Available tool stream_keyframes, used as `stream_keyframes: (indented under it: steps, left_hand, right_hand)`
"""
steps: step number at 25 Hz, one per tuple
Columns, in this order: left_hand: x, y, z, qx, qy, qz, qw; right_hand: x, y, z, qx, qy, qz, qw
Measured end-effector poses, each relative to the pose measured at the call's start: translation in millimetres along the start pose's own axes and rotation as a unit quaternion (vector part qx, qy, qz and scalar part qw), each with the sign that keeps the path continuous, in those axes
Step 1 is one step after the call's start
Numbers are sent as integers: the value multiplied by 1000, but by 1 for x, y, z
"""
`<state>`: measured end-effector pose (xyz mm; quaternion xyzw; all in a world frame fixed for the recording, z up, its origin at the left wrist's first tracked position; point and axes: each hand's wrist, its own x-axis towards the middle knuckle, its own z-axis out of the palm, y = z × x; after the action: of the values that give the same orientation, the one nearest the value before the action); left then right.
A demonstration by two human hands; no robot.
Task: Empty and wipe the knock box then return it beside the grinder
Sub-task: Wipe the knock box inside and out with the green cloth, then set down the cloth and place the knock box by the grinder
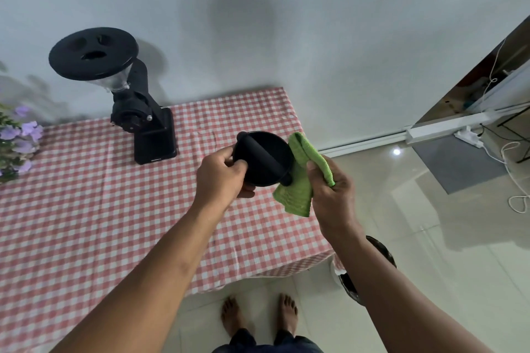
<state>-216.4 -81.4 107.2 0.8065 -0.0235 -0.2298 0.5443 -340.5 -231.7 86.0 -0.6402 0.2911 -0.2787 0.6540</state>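
Red-and-white checked cloth covers the counter (86,223), which stands against a plain pale wall; glossy floor tiles (430,238) lie at 3 o'clock. At 10 o'clock on the counter stands the black grinder (143,112) with a wide hopper lid on top. Small pale marks show low on its base, too small to read — no brand or label is legible anywhere. Purple flowers (20,137) sit at 9 o'clock at the frame edge.

Near centre, above the counter's right edge, the left hand (220,175) holds the black knock box (265,159) in the air, fingers curled closed around its wall, open top tilted toward the camera, knock bar visible across it. At 3 o'clock of the box, the right hand (329,189) grips a green cloth (301,178) — fingers closed on it, cloth touching the box rim. Knock box and grinder are well apart. Two bare feet (258,315) stand on the floor at 6 o'clock.
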Motion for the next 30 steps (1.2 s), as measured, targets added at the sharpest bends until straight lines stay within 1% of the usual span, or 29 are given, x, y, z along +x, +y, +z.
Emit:
stream_keyframes:
  steps: [2, 4, 6, 9, 10, 11, 12, 13, 14, 15, 16, 17, 19, 20, 23, 24, 25, 28, 29, 30]
  left_hand:
    - [0, -2, -3, 14, 8, 0, 1000]
    - [-1, -4, -7, 15, 6, -7, 1000]
    - [-2, -11, -8, 25, 4, -14, 1000]
    - [-2, -23, -7, 50, 5, -36, 998]
    - [-2, -28, -7, 61, 3, -41, 997]
    - [-3, -31, -7, 70, 1, -46, 996]
    - [-4, -34, -7, 77, 1, -51, 996]
    - [-6, -35, -7, 85, 2, -54, 995]
    - [-6, -37, -6, 93, 3, -54, 994]
    - [-7, -39, -6, 99, 3, -54, 994]
    - [-8, -40, -6, 102, 2, -54, 993]
    - [-8, -42, -6, 100, 2, -58, 993]
    - [-9, -48, -5, 95, 5, -67, 993]
    - [-9, -50, -5, 95, 6, -69, 993]
    - [-13, -53, -2, 96, 10, -75, 992]
    - [-14, -52, 0, 97, 11, -75, 992]
    - [-15, -51, 1, 98, 13, -74, 992]
    - [-20, -45, 2, 102, 21, -68, 992]
    - [-22, -42, 2, 109, 22, -62, 992]
    - [-24, -40, 1, 120, 23, -52, 991]
  right_hand:
    - [6, 9, -14, 11, 47, 40, 998]
    - [12, 23, -31, 41, 98, 120, 987]
    - [14, 45, -47, 67, 128, 214, 966]
    - [20, 92, -62, 86, 121, 343, 927]
    - [22, 106, -65, 90, 105, 372, 918]
    - [25, 120, -68, 70, 85, 389, 915]
    - [29, 133, -71, -1, 55, 384, 922]
    - [34, 143, -75, -131, 20, 353, 926]
    - [38, 149, -79, -271, -14, 305, 913]
    - [40, 154, -84, -389, -36, 245, 887]
    - [40, 154, -87, -464, -49, 194, 863]
    - [38, 152, -90, -511, -46, 148, 845]
    - [32, 153, -93, -554, -37, 74, 828]
    - [30, 157, -95, -551, -42, 65, 831]
    - [29, 173, -95, -501, -86, 147, 849]
    - [32, 175, -96, -496, -95, 164, 847]
    - [34, 176, -98, -505, -101, 163, 842]
    - [37, 166, -98, -559, -106, 95, 817]
    - [37, 159, -95, -555, -102, 67, 823]
    - [35, 150, -89, -524, -97, 38, 845]
